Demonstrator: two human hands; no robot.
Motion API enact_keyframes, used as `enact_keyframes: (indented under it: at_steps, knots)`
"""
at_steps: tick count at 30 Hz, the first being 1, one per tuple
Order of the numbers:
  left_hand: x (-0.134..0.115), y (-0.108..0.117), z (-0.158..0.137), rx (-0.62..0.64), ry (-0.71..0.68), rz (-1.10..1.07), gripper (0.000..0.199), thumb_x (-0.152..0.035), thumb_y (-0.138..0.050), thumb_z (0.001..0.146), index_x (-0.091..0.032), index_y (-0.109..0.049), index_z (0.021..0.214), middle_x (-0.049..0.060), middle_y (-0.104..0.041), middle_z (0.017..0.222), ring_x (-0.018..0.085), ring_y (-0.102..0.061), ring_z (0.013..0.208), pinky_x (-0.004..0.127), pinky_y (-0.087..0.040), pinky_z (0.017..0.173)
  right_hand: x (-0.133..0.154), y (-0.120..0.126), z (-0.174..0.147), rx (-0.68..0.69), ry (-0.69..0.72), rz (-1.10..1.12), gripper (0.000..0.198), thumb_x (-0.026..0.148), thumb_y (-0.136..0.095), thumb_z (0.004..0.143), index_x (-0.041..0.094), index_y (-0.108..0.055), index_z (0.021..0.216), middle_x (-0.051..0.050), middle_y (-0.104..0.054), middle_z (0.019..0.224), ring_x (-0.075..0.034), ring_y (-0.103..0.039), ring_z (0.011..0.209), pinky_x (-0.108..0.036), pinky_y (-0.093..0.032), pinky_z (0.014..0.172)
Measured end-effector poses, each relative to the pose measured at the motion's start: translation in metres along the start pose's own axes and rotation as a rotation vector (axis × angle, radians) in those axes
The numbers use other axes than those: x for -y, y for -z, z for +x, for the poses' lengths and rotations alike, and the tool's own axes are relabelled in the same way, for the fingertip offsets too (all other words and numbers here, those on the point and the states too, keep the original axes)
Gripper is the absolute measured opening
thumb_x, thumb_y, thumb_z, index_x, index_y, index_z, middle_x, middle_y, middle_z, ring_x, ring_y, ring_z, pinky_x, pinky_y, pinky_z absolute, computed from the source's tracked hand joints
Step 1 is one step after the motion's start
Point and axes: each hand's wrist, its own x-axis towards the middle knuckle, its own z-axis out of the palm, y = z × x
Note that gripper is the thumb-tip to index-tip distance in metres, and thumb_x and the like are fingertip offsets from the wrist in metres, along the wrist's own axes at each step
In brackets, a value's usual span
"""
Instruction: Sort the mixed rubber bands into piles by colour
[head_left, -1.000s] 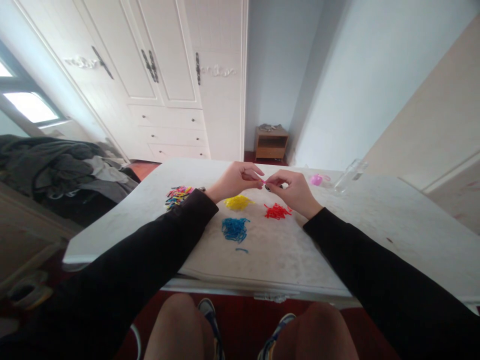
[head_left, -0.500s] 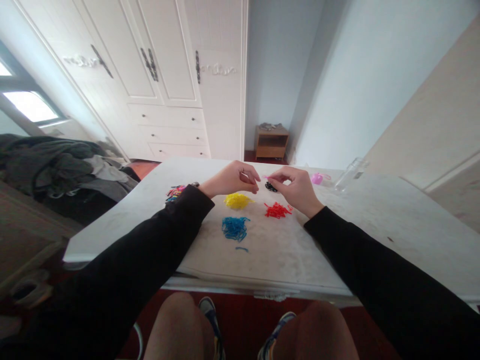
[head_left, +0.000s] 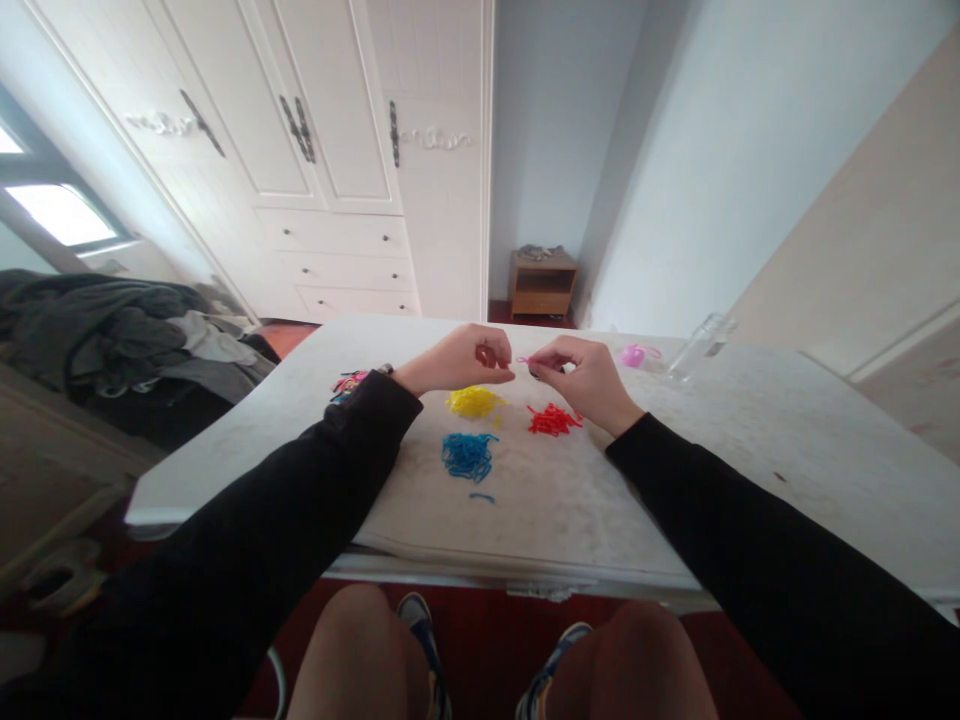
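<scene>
My right hand [head_left: 585, 372] pinches a small pink rubber band [head_left: 523, 359], whose loop sticks out from the fingertips toward the left. My left hand [head_left: 472, 357] faces it across a small gap, fingers curled but apart from the thumb, and nothing shows in it. Below the left hand lies a heap of yellow rubber bands [head_left: 474, 402]. Red rubber bands [head_left: 553, 420] are piled under the right hand, which mostly hides a black heap behind it. Nearer to me are blue rubber bands [head_left: 466, 456], with a single blue band [head_left: 481, 497] in front.
Mixed-colour bands [head_left: 349, 384] lie beside my left wrist. At the right back of the white table [head_left: 600, 520] are a pink bundle [head_left: 636, 355] and a clear glass bottle [head_left: 697, 350], tilted in view. Clothes [head_left: 127, 340] are heaped left of the table.
My right hand has shifted slightly left and now covers more of the black heap. The pink band sticks out farther from its fingertips. My left hand has moved slightly left.
</scene>
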Motion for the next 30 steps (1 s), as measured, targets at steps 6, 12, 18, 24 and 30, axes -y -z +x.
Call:
enact_keyframes:
  at_steps: [6,12,18,24,30]
  knots:
    - [0.002,-0.012,0.005,-0.037,0.028,-0.252,0.019,-0.030,-0.082,0.082,-0.012,-0.078,0.086,0.007,-0.076,0.074,0.013,-0.071,0.069,0.024,-0.057,0.067,0.002,-0.001,-0.001,0.039,0.020,0.003,0.012,0.027,-0.075,0.088,0.020,-0.080,0.080,-0.005,-0.078,0.077,-0.018,-0.067,0.069,-0.032,-0.052,0.066]
    - [0.000,-0.014,0.006,-0.120,0.045,-0.274,0.018,-0.029,-0.085,0.082,-0.012,-0.081,0.085,0.006,-0.076,0.070,0.012,-0.071,0.064,0.021,-0.058,0.063,0.002,-0.003,-0.002,0.048,-0.033,0.058,0.011,0.030,-0.078,0.086,0.019,-0.080,0.088,-0.005,-0.079,0.079,-0.018,-0.069,0.069,-0.032,-0.054,0.066]
    - [0.000,-0.018,0.006,-0.092,0.068,-0.338,0.019,-0.029,-0.088,0.079,-0.012,-0.081,0.085,0.007,-0.077,0.072,0.013,-0.073,0.065,0.023,-0.062,0.066,0.003,-0.004,-0.001,0.073,-0.036,0.083,0.011,0.030,-0.079,0.086,0.020,-0.077,0.085,-0.004,-0.079,0.079,-0.018,-0.070,0.070,-0.033,-0.055,0.067]
    - [0.010,-0.002,0.006,-0.188,0.067,-0.209,0.010,-0.021,-0.081,0.081,-0.011,-0.080,0.084,0.008,-0.078,0.076,0.013,-0.072,0.067,0.023,-0.059,0.066,-0.001,-0.004,-0.001,0.024,-0.012,0.081,0.013,0.029,-0.082,0.082,0.021,-0.076,0.090,-0.004,-0.077,0.084,-0.020,-0.071,0.075,-0.036,-0.059,0.073]
    - [0.033,0.017,0.005,-0.234,0.124,0.136,0.008,-0.017,-0.075,0.080,-0.012,-0.082,0.080,0.007,-0.078,0.073,0.013,-0.068,0.066,0.022,-0.053,0.062,-0.003,-0.003,-0.001,0.002,0.012,0.012,0.011,0.027,-0.078,0.082,0.021,-0.075,0.091,-0.004,-0.074,0.086,-0.020,-0.069,0.078,-0.037,-0.059,0.075]
